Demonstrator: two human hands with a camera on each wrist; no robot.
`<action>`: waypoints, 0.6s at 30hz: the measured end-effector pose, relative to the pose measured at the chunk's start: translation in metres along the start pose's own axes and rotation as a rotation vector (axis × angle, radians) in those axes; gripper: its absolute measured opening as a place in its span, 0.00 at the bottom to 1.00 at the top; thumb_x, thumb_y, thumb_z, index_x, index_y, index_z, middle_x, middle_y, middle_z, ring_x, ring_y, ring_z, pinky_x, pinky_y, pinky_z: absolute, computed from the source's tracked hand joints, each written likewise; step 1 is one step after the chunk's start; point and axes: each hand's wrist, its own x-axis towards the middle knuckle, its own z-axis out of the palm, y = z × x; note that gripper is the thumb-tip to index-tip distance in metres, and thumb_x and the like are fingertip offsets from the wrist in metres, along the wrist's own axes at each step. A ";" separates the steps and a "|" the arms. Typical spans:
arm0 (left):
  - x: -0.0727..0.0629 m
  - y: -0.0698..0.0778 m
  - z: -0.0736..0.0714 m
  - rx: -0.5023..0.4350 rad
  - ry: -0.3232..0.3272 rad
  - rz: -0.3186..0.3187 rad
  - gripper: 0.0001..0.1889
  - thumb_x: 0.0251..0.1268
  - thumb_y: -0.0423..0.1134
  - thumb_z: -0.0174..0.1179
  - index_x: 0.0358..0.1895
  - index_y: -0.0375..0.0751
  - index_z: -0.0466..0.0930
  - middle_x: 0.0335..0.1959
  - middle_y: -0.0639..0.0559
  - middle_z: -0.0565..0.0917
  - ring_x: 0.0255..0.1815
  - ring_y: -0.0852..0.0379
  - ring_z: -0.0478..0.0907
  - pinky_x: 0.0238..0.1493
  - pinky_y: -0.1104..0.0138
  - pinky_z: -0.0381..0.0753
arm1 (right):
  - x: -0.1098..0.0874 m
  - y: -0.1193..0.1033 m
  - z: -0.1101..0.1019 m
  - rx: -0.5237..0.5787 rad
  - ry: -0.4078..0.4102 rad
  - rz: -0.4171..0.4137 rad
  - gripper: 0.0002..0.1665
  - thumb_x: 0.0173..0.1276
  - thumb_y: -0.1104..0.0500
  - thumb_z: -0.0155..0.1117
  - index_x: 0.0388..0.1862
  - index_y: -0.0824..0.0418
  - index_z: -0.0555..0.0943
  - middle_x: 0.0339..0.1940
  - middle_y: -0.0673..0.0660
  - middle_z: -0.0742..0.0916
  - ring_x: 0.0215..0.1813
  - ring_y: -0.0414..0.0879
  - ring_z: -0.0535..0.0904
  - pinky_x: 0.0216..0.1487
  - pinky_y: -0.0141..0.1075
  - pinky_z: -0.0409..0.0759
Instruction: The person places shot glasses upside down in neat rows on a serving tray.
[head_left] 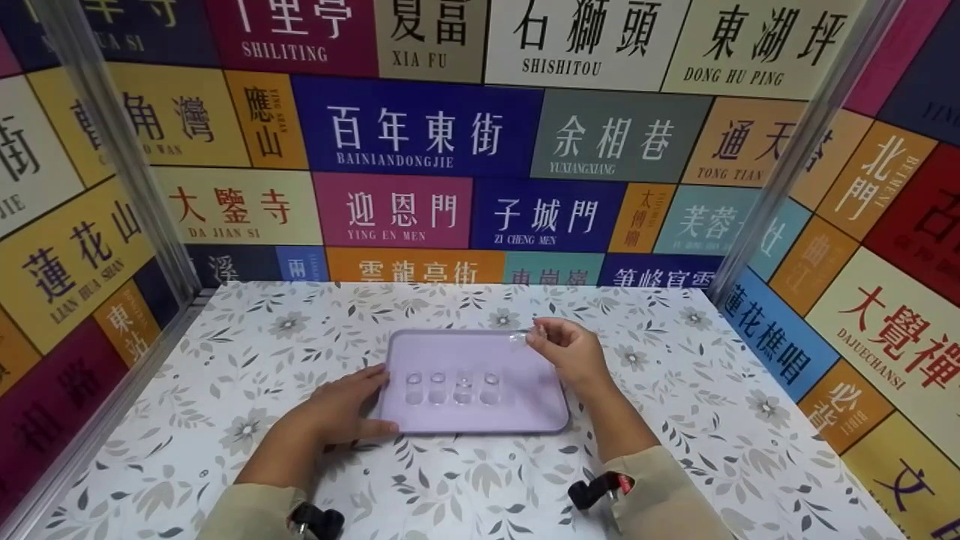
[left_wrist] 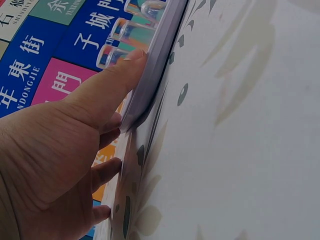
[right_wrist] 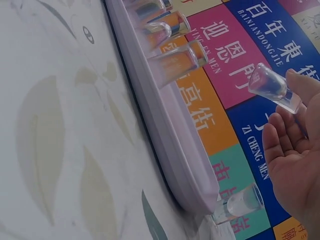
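A lilac tray (head_left: 450,352) lies on the table, with several small clear shot glasses (head_left: 437,388) standing in a row in it. My right hand (head_left: 574,352) is raised over the tray's far right corner and pinches another clear shot glass (right_wrist: 274,87) between thumb and fingers, tilted. At the tray's left end rests my left hand (head_left: 341,409). Its thumb (left_wrist: 112,77) lies extended across the near rim, and the other fingers are spread along the left side. One more clear glass (right_wrist: 240,205) shows past the tray's right end in the right wrist view.
A white tabletop (head_left: 247,360) with a grey leaf and flower print lies under the tray. Upright panels (head_left: 420,127) with coloured sign blocks close off the back and both sides. Dark wrist devices (head_left: 600,491) sit near both beige sleeves.
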 end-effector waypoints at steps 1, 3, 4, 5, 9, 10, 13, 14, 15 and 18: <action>0.000 0.000 0.000 0.003 0.003 0.006 0.56 0.58 0.71 0.73 0.86 0.52 0.60 0.90 0.55 0.55 0.89 0.36 0.53 0.86 0.30 0.50 | 0.000 0.000 0.001 0.006 0.000 0.001 0.25 0.66 0.51 0.82 0.59 0.57 0.89 0.47 0.52 0.90 0.51 0.45 0.85 0.48 0.26 0.87; 0.000 0.000 0.000 0.006 0.005 0.008 0.56 0.58 0.71 0.73 0.86 0.52 0.60 0.90 0.56 0.55 0.90 0.36 0.53 0.86 0.31 0.49 | 0.000 0.000 0.003 0.013 0.000 -0.001 0.24 0.65 0.54 0.83 0.59 0.58 0.89 0.47 0.53 0.91 0.51 0.45 0.85 0.48 0.26 0.88; 0.000 0.000 -0.001 0.005 0.003 0.006 0.56 0.58 0.71 0.73 0.86 0.52 0.60 0.90 0.56 0.55 0.90 0.36 0.53 0.86 0.30 0.49 | -0.001 0.000 0.004 0.012 -0.003 0.000 0.25 0.65 0.55 0.83 0.59 0.59 0.88 0.47 0.54 0.91 0.50 0.45 0.85 0.48 0.26 0.88; 0.000 0.000 0.000 0.003 0.002 0.004 0.56 0.58 0.71 0.73 0.86 0.52 0.60 0.90 0.55 0.55 0.90 0.36 0.53 0.86 0.30 0.48 | -0.001 0.000 0.004 0.006 -0.006 0.003 0.25 0.65 0.56 0.83 0.59 0.59 0.88 0.47 0.54 0.91 0.50 0.45 0.85 0.47 0.27 0.87; 0.001 -0.001 0.000 -0.006 -0.007 -0.014 0.57 0.56 0.72 0.73 0.87 0.55 0.59 0.91 0.56 0.54 0.90 0.36 0.52 0.86 0.29 0.46 | -0.003 0.001 0.005 -0.040 -0.038 0.025 0.25 0.64 0.58 0.83 0.60 0.59 0.89 0.47 0.54 0.90 0.49 0.45 0.83 0.45 0.27 0.85; 0.001 -0.001 0.000 -0.009 -0.008 -0.020 0.58 0.56 0.73 0.73 0.87 0.56 0.59 0.91 0.56 0.53 0.90 0.36 0.51 0.86 0.29 0.46 | -0.003 0.001 0.005 -0.056 -0.050 0.031 0.25 0.64 0.59 0.83 0.60 0.58 0.89 0.47 0.54 0.89 0.48 0.45 0.82 0.44 0.27 0.84; 0.002 -0.002 0.001 -0.015 -0.007 -0.027 0.58 0.54 0.73 0.73 0.87 0.57 0.58 0.91 0.57 0.53 0.90 0.35 0.51 0.86 0.29 0.46 | -0.004 0.002 0.005 -0.100 -0.094 0.041 0.24 0.64 0.61 0.81 0.60 0.58 0.89 0.47 0.56 0.89 0.47 0.44 0.82 0.43 0.27 0.84; 0.003 -0.002 0.001 -0.017 -0.006 -0.029 0.58 0.54 0.74 0.73 0.87 0.57 0.58 0.91 0.57 0.53 0.90 0.36 0.51 0.86 0.29 0.46 | -0.004 0.003 0.005 -0.113 -0.107 0.043 0.24 0.63 0.62 0.81 0.60 0.58 0.89 0.47 0.56 0.90 0.47 0.44 0.81 0.42 0.27 0.83; 0.003 -0.002 0.001 -0.018 -0.004 -0.028 0.59 0.54 0.74 0.73 0.87 0.57 0.58 0.91 0.57 0.53 0.90 0.36 0.51 0.86 0.28 0.47 | -0.004 0.003 0.005 -0.122 -0.122 0.044 0.24 0.63 0.63 0.81 0.60 0.59 0.89 0.47 0.56 0.90 0.47 0.44 0.81 0.42 0.27 0.84; 0.003 -0.003 0.002 -0.014 0.002 -0.023 0.59 0.54 0.74 0.73 0.87 0.57 0.58 0.91 0.57 0.54 0.90 0.36 0.52 0.85 0.28 0.47 | -0.004 0.004 0.007 -0.149 -0.161 0.043 0.24 0.62 0.65 0.81 0.59 0.61 0.90 0.46 0.56 0.90 0.46 0.43 0.81 0.42 0.26 0.83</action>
